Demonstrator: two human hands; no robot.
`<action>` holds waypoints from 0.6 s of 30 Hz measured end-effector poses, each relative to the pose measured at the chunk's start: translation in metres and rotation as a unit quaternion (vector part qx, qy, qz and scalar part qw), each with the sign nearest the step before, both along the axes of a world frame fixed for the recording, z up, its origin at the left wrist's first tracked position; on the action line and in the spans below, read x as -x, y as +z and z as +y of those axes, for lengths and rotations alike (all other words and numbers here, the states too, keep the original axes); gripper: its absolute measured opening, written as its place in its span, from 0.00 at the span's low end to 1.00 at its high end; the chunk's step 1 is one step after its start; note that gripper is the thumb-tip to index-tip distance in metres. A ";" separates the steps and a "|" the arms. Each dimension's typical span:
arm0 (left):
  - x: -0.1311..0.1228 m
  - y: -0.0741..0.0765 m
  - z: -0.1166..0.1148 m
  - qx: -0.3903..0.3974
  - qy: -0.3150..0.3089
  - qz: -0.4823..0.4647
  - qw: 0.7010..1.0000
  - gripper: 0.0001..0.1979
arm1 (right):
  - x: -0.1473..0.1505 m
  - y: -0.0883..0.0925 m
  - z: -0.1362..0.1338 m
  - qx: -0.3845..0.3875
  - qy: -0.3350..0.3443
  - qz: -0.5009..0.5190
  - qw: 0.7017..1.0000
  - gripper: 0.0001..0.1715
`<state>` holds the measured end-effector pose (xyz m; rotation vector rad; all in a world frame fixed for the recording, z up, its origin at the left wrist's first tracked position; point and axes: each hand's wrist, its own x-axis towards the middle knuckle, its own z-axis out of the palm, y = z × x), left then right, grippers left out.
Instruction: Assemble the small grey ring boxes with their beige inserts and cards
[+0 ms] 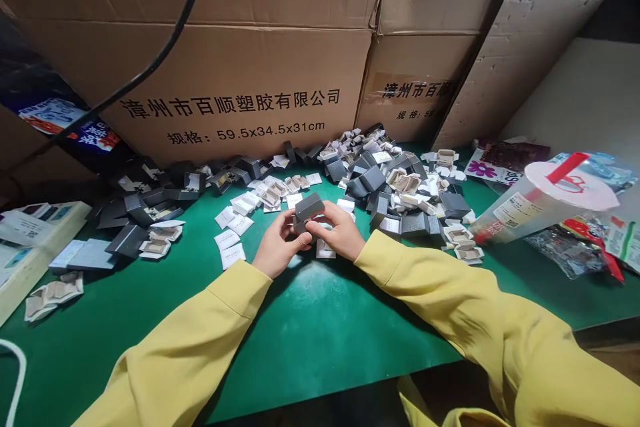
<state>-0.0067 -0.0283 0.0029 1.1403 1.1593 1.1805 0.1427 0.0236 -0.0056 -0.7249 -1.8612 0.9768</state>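
The person's left hand point(280, 243) and right hand point(341, 230) hold a small dark grey box point(309, 207) over a green tabletop point(320, 340). From it, dark boxes point(374, 178) lie heaped at two o'clock, a drink cup point(530, 210) at three, white cards point(233, 255) near nine; a printed cardboard carton point(280, 67) stands at twelve.

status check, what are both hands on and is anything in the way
Left hand and right hand both gripping small dark box. Box held over green table. White cards and piled dark boxes close by; nothing seen blocking the hands.
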 end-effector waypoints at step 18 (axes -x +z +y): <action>0.000 -0.001 0.001 0.010 0.021 -0.015 1.000 0.27 | -0.001 0.001 0.004 -0.065 0.000 -0.029 0.997 0.08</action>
